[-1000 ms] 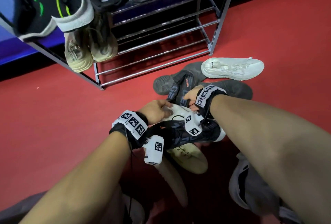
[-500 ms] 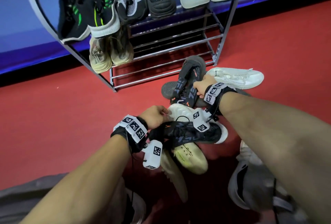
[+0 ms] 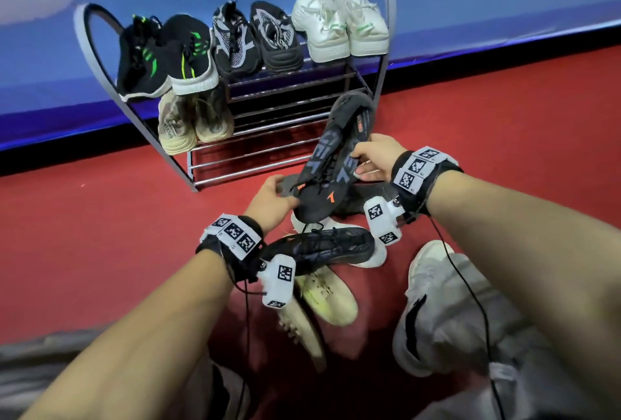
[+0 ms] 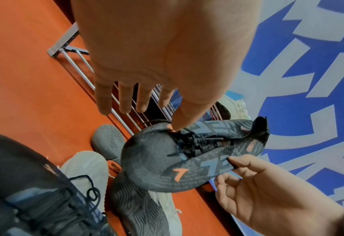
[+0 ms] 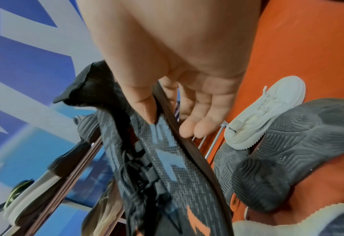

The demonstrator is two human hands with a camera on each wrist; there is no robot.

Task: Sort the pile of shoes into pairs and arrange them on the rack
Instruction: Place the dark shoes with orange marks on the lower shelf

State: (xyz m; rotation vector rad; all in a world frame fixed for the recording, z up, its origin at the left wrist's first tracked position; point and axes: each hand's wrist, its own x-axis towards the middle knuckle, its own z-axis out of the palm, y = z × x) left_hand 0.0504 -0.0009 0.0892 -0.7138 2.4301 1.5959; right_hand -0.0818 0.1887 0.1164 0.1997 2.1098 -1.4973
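My right hand (image 3: 373, 160) grips a dark grey knit sneaker (image 3: 336, 164) with an orange logo, raised toe-down in front of the rack (image 3: 252, 157). In the right wrist view the thumb (image 5: 144, 102) presses its side and the fingers curl under the sole. My left hand (image 3: 268, 201) is by the toe with fingers straight; its thumb (image 4: 179, 118) touches the upper near the laces. The matching dark sneaker (image 3: 322, 248) lies on the pile below, on top of two cream shoes (image 3: 326, 295).
The top shelf holds a black-and-green pair (image 3: 164, 56), a black-and-white pair (image 3: 255, 36) and a white pair (image 3: 339, 23). A beige pair (image 3: 195, 120) sits left on the middle shelf. Two grey shoes (image 5: 288, 151) lie sole-up beside a white shoe (image 5: 267, 108).
My right hand has lifted the dark sneaker off the pile and up toward the rack. My left hand left the pile and came up to the sneaker's toe.
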